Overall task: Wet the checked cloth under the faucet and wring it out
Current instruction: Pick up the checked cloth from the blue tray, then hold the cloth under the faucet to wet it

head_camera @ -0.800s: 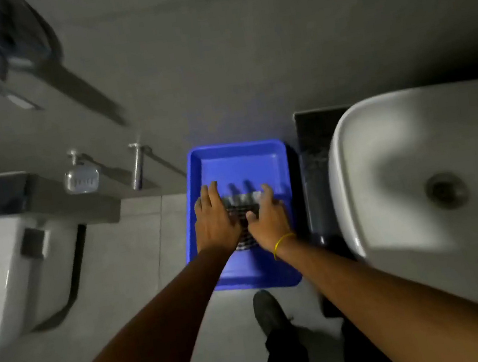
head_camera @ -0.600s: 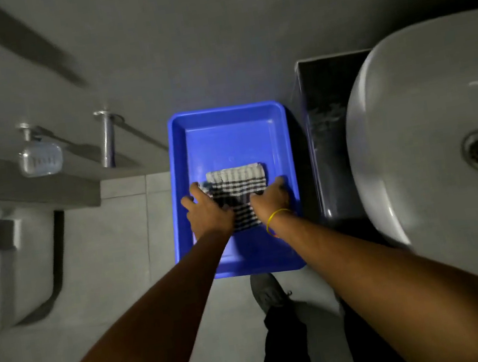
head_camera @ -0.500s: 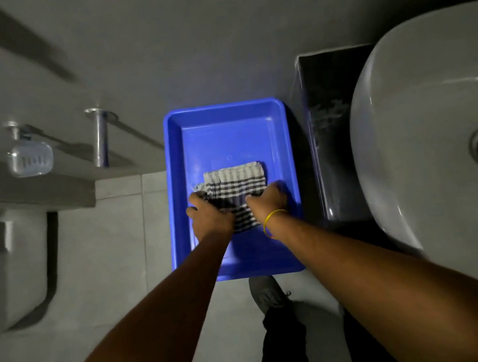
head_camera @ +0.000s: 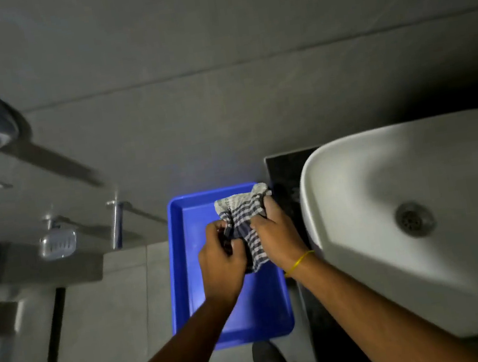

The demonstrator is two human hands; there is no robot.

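The checked cloth (head_camera: 243,220), dark and white, is bunched up and held in the air above the blue tray (head_camera: 197,278) on the floor. My left hand (head_camera: 220,263) grips its left side, fingers closed. My right hand (head_camera: 275,231), with a yellow band at the wrist, grips its right side near the tray's far right corner. The white basin (head_camera: 427,261) with its drain (head_camera: 413,219) lies to the right. No faucet over the basin shows in the frame.
A dark counter (head_camera: 289,179) carries the basin. On the left stand a toilet (head_camera: 12,344), a soap dish (head_camera: 58,244) and a metal tap (head_camera: 116,224) on the wall. My shoe (head_camera: 270,360) is below the tray.
Both hands went from pressing the folded cloth flat in the tray to gripping it and lifting it up and to the right, now crumpled. The camera tilted up.
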